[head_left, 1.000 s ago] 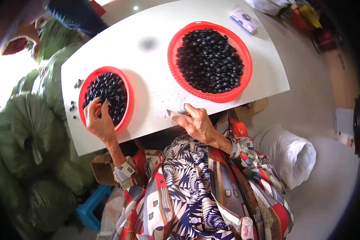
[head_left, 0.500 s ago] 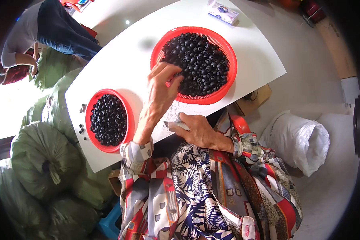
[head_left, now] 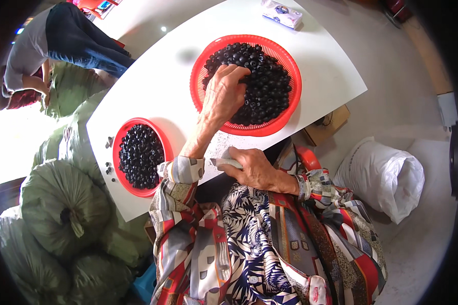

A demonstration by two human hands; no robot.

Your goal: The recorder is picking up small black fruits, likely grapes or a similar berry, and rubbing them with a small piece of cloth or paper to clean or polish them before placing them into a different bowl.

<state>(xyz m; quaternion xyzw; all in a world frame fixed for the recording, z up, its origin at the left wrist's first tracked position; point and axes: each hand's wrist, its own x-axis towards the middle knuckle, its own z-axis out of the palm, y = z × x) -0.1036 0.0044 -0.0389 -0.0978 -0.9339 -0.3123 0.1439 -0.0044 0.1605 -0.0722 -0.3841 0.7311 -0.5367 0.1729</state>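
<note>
Reaching: left hand (head_left: 223, 94) dips into the dark round fruits (head_left: 262, 81), fingers curled over a few.
Fruits: heaped in the large red basket (head_left: 290, 61) under that hand; likely small, light, smooth and prone to roll, so pinch several loosely.
Right hand (head_left: 254, 168): near the table (head_left: 152, 76) edge, clenched on a small pale tool (head_left: 228, 162).
Small red basket (head_left: 160, 142): left of the arm.
Change: a second ago the left hand rested at the small basket.

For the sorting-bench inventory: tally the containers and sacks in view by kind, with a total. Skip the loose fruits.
Red round baskets of dark fruits: 2, the large basket with the left hand in it, and the small basket
Green tied sacks: at least 3, heaped together
White sack: 1
Brown box under the table: 1
Total: at least 7
</note>
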